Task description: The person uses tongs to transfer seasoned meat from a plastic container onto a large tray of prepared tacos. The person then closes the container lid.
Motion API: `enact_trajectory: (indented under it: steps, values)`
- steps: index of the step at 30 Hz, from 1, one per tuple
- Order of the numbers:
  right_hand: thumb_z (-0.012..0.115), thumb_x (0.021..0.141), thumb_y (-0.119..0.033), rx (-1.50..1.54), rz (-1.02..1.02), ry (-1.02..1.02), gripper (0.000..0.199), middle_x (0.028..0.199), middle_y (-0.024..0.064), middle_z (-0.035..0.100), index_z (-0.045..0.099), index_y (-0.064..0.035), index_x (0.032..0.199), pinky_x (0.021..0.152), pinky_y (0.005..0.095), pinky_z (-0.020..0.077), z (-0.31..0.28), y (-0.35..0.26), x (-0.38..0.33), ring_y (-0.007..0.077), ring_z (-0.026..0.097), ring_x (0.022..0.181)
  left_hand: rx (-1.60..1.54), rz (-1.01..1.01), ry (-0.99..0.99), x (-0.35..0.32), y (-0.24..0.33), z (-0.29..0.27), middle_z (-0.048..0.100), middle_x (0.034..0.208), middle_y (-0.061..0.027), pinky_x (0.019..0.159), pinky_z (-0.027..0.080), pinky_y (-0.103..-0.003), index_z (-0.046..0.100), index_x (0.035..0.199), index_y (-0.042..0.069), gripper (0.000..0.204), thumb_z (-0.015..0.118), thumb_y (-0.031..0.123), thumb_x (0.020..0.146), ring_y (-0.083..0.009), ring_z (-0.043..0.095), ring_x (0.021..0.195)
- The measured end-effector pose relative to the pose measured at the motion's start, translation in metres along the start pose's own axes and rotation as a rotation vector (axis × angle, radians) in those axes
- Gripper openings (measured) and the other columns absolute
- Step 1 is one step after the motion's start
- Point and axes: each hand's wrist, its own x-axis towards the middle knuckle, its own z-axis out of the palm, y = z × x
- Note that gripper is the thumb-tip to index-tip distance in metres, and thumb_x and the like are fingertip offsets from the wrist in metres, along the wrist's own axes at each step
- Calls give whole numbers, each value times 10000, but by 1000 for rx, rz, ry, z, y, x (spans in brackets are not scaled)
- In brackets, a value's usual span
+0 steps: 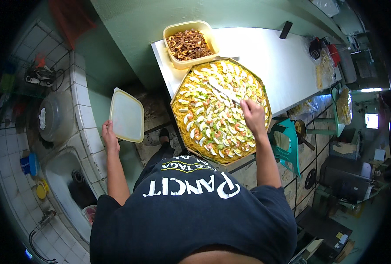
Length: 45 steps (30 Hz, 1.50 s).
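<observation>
While left hand point(109, 137) grips translucent square lid point(126, 115), right hand point(253, 115) fingers pinch tongs point(221, 90) over noodle tray point(219, 110).

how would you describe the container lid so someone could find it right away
Start at the white table with the big tray of noodles, then look left toward the tiled sink counter. The lid is in the left hand, held by its lower corner. It is flat, square and pale with a yellowish rim, unlike the deep tub.

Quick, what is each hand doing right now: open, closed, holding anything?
Left hand: closed on the edge of the pale container lid.
Right hand: closed on tongs over the noodle tray.
</observation>
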Motion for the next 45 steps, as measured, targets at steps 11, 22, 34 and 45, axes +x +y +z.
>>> enact_trajectory:
  steps: [11, 22, 34, 45]
  values:
    - [562, 894, -248, -133, 62, -11, 214, 793, 128, 637, 672, -66, 868, 663, 411, 480, 12, 32, -104, 317, 630, 741, 54, 6, -82, -4, 10, 21, 584, 994, -73, 823, 460, -295, 506, 1074, 44, 221, 526, 233, 962, -152, 553, 922]
    - [537, 913, -238, -50, -306, 268, 184, 824, 101, 627, 651, -94, 926, 644, 381, 486, 37, -25, 72, 284, 622, 732, 14, 12, -117, 0, 2, 22, 581, 985, -48, 834, 434, -275, 522, 1053, 55, 207, 542, 235, 952, -131, 538, 918]
    - [516, 883, -232, -398, -329, 85, 229, 905, 150, 640, 660, -56, 867, 692, 451, 517, 152, -102, 210, 331, 659, 794, 5, -19, -28, 4, 3, 11, 589, 1012, -51, 864, 410, -272, 535, 1078, 33, 255, 551, 252, 946, -129, 530, 949]
    - [509, 902, -265, -416, -323, 124, 241, 982, 153, 626, 640, -64, 917, 735, 480, 507, 147, -106, 226, 335, 647, 853, 7, -49, -2, 7, 2, 3, 586, 1013, -60, 863, 412, -275, 528, 1083, 32, 260, 539, 257, 954, -135, 531, 942]
